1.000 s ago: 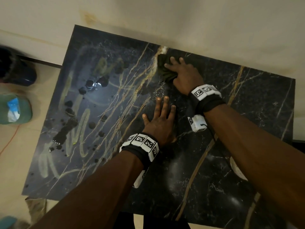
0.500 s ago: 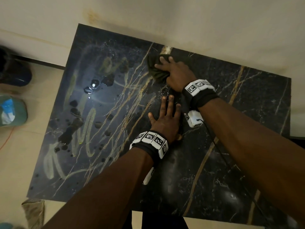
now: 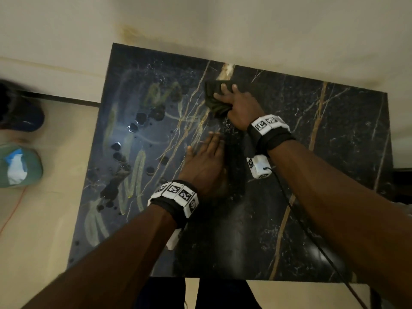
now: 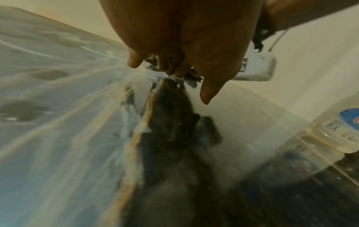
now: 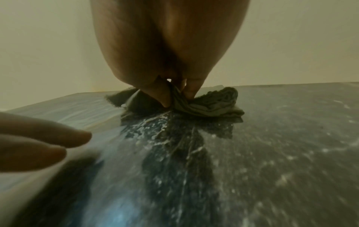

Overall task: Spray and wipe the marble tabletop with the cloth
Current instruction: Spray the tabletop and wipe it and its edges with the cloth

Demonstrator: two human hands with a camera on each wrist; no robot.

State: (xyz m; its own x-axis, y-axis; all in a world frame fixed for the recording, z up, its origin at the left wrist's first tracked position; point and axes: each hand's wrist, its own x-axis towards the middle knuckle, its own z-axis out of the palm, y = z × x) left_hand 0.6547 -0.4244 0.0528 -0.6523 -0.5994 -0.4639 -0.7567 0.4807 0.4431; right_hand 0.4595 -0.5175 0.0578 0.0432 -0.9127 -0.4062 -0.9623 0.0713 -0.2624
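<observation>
Head view shows the right hand (image 3: 239, 108) pinching the dark cloth (image 3: 215, 100) to rub the marble tabletop (image 3: 334, 152), while the flat, empty left hand (image 3: 205, 166) leans there for support.

Bench (image 3: 334, 152) of polished black marble, veined in gold and white, glossy enough to mirror the room light. Left half filmed with beaded droplets (image 3: 133, 127) and pale streaks. Cloth (image 5: 213, 104) of soft, matt, dark-green woven fabric, crumpled, frayed at one edge. Wristbands (image 3: 176, 195) of black fabric carrying smooth white plastic blocks. Bottle (image 4: 338, 132) of clear glossy plastic with a printed label. Wall (image 3: 267, 30) painted matt cream, stained.
</observation>
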